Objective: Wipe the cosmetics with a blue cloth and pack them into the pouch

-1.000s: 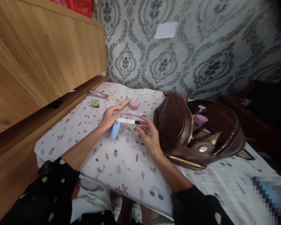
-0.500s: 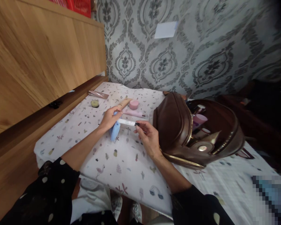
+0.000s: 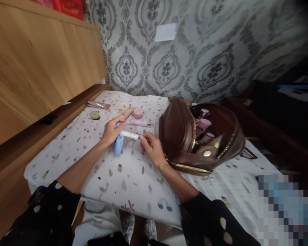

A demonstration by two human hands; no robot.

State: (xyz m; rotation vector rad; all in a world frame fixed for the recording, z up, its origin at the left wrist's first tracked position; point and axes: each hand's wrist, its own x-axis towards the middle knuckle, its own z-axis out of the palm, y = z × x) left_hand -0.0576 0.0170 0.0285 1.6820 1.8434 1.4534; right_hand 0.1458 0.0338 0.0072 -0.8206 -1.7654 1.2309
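- Cloth (image 3: 138, 176): white, sprinkled with small muted prints, a pink flamingo (image 3: 103, 189) near its front edge
- White tube (image 3: 130, 135): dark at its right end
- Bundle (image 3: 118, 145): light blue
- Pink tube (image 3: 137, 122): pale, dark-tipped
- Jar (image 3: 138, 113): pink, towards the back edge
- Beige tube (image 3: 127, 112), just beside the jar
- Disc (image 3: 94, 115): yellowish green, near the left edge
- Packet (image 3: 99, 105): rose-brown, by the back left corner
- Bag (image 3: 174, 130): dark brown, with gold zips (image 3: 192, 168)
- Sleeves (image 3: 213, 215): black, pale-dotted
- Wallpaper (image 3: 166, 68): light grey, darker damask motifs
- Cabinet (image 3: 46, 54): honey-brown wood grain
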